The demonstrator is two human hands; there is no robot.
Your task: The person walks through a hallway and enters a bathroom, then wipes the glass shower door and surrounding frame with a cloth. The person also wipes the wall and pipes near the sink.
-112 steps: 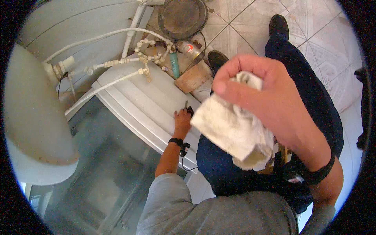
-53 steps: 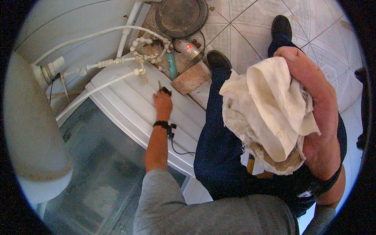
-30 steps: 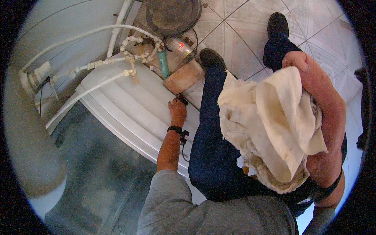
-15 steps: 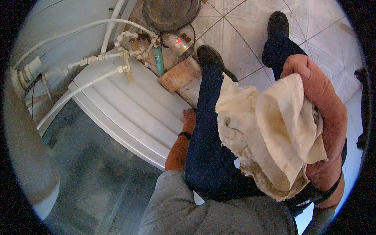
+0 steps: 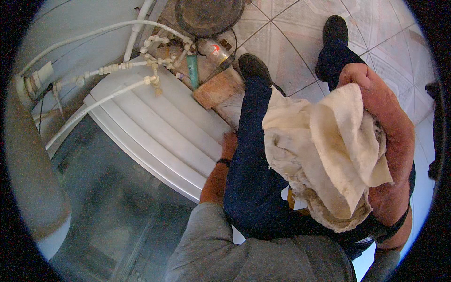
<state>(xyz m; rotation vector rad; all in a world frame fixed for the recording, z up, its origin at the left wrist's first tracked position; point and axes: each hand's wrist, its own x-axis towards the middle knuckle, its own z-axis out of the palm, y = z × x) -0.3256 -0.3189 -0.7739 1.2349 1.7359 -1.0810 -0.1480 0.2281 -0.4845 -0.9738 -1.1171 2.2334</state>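
My left hand (image 5: 229,144) rests at the right end of a white ribbed panel (image 5: 164,127), next to my left knee. Its fingers seem stretched out against the surface, though the trouser leg hides part of the hand. On the right, my bent right arm reaches up past a large crumpled cream cloth (image 5: 324,155) with frayed edges. My right hand (image 5: 356,77) is closed at the cloth's upper corner, and the cloth hangs over my lap. Most of those fingers are hidden behind the fabric.
White pipes with several fittings (image 5: 150,66) run above the panel. Beside them are a brick (image 5: 213,89), a teal tube (image 5: 192,70), a silver can (image 5: 216,50) and a dark round basin (image 5: 209,16). Dark glass (image 5: 117,202) lies at lower left; tiled floor (image 5: 282,42) is at the back.
The view has shifted slightly, so the surroundings sit a little further right. The cloth's lower folds have risen a little. Both hands keep nearly the same places.
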